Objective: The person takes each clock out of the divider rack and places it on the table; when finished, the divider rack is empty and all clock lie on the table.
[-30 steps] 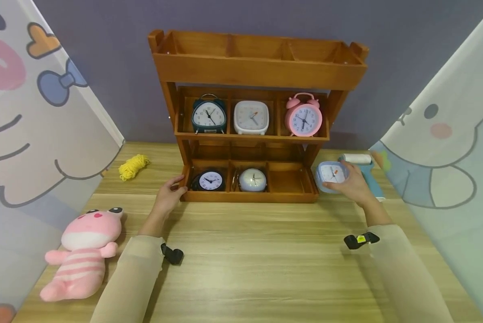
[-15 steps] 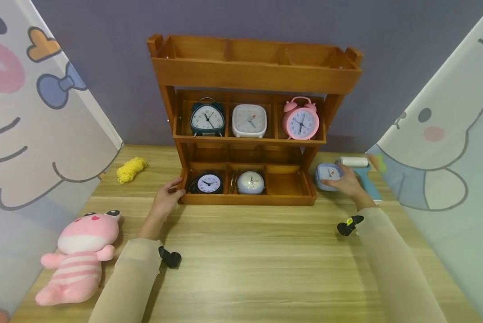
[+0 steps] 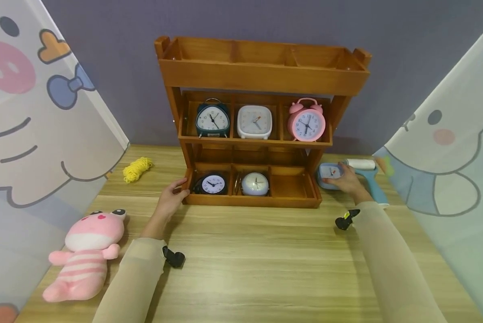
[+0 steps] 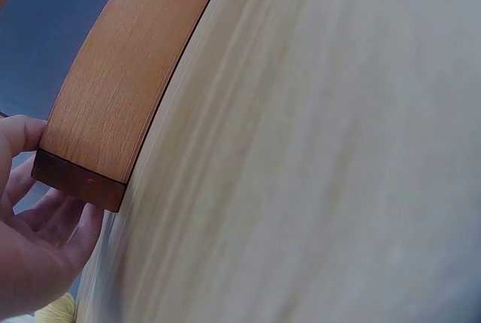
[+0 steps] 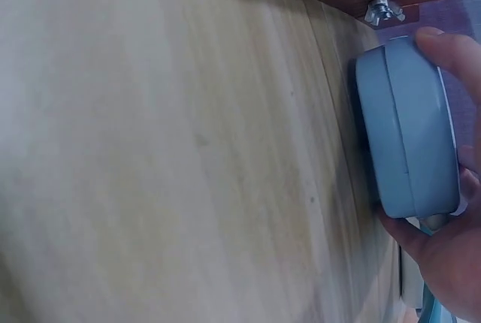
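A wooden three-tier rack (image 3: 261,74) stands at the back of the table. My left hand (image 3: 170,200) touches the lower tier's left end; in the left wrist view, the left hand (image 4: 45,225) has thumb and fingers around the corner of the wooden end (image 4: 120,90). Right of the rack, my right hand (image 3: 348,181) grips a blue square clock (image 3: 329,175). The right wrist view shows the right hand (image 5: 455,255) with thumb and fingers at opposite ends of the blue clock (image 5: 409,131), close to the tabletop.
The middle tier holds green (image 3: 212,120), white (image 3: 254,122) and pink (image 3: 307,123) clocks. Below are black (image 3: 213,184) and pale round (image 3: 255,184) clocks. A lint roller (image 3: 371,179) lies at right, yellow string (image 3: 138,169) and a pink plush (image 3: 89,251) at left.
The right forearm and wrist have shifted left and away from the viewer, with the hand still on the blue clock. The left hand stays at the rack's end. The view has shifted slightly.
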A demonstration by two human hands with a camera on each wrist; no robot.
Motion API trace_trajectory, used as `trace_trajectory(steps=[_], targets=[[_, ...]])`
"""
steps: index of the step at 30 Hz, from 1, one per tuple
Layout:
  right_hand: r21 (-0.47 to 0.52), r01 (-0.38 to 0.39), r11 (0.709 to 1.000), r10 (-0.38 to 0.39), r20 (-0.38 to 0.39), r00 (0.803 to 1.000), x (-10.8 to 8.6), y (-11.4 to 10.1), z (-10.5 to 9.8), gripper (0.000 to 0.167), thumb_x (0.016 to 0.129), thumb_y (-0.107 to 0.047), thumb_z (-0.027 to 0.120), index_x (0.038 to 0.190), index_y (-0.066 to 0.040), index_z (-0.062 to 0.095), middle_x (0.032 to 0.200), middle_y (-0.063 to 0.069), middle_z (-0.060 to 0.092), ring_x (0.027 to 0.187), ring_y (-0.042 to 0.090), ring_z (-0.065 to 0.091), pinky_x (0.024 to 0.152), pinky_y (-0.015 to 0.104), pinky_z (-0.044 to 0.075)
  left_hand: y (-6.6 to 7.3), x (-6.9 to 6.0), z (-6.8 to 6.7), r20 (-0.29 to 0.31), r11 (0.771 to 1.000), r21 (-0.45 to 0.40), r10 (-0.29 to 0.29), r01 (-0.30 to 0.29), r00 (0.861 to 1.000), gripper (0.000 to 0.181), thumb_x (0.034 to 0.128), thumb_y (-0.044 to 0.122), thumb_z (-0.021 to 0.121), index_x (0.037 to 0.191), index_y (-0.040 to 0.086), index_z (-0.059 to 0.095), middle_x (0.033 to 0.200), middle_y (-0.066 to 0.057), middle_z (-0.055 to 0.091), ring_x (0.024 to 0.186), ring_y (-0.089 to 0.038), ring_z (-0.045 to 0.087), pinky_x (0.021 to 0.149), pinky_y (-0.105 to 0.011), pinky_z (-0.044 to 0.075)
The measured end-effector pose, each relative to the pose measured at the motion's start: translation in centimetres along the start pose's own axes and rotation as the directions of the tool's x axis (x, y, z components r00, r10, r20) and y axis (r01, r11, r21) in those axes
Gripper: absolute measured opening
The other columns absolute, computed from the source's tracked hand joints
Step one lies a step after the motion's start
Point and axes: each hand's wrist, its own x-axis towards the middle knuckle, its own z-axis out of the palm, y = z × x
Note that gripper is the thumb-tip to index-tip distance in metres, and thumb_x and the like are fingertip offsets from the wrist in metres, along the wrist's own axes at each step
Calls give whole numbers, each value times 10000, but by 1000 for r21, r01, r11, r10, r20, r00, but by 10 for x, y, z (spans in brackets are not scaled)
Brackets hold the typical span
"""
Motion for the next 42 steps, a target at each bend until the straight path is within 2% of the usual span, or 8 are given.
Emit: trace_trajectory(steps=[7,12,18,28,33,35,38,42], targets=[[52,-28,998,27,10,1000,2,-2,0,1103,837,-406,749,1537,35,19,1513,362,-7,1264,544,255,1030,639,233,-1,-1,1,0,1000,2,-5,5,1000,508,966,77,563,1459,47,445,1370,-278,458,1195,-343,483,678,-231,440],[102,-45,994,43,22,999,4,-2,-1,1120,829,-432,756,1551,-6,13,1539,326,-48,1298,540,214,1040,642,215,-2,0,2,-4,1000,-2,-1,1,1000,507,965,77,564,1458,46,447,1354,-281,471,1176,-335,491,659,-226,442],[63,-16,998,14,39,999,6,-2,0,1076,862,-418,723,1543,17,12,1514,359,22,1274,519,249,1041,614,240,0,-1,0,1,1000,-7,4,-4,1000,513,966,75,561,1463,42,437,1374,-276,453,1179,-337,487,659,-224,433],[21,11,1000,-13,62,998,6,-4,-2,1082,876,-411,715,1528,46,-18,1526,357,-43,1281,527,234,1048,617,222,-2,1,1,-10,1000,7,2,-2,1000,519,964,90,565,1466,53,440,1392,-267,441,1205,-340,476,711,-232,443],[-77,70,995,-71,-16,997,-5,-8,-8,1026,883,-393,702,1509,100,56,1508,387,28,1326,564,167,1047,643,192,-1,2,3,-10,1000,4,-1,1,1000,523,961,89,564,1468,57,438,1401,-264,433,1217,-341,469,733,-235,445],[-84,93,992,-97,-51,994,-13,-11,-9,998,887,-381,695,1504,110,83,1504,389,72,1341,565,142,1047,648,181,0,2,3,-15,1000,1,1,-1,1000,521,957,87,567,1462,57,447,1408,-259,428,1221,-344,467,737,-238,447],[-45,119,992,-123,-80,989,-27,-18,-8,958,896,-364,689,1507,104,119,1494,384,158,1336,555,189,1040,642,210,-1,2,3,-17,1000,3,0,1,1000,521,955,84,568,1460,54,448,1415,-256,422,1227,-345,465,740,-233,449],[68,146,987,-138,-101,985,-48,-32,-2,874,913,-329,687,1515,67,193,1481,346,267,1310,529,290,1016,625,280,-2,3,2,-19,1000,-3,-10,10,1000,520,960,87,565,1466,66,445,1390,-263,447,1218,-339,473,726,-236,444]])
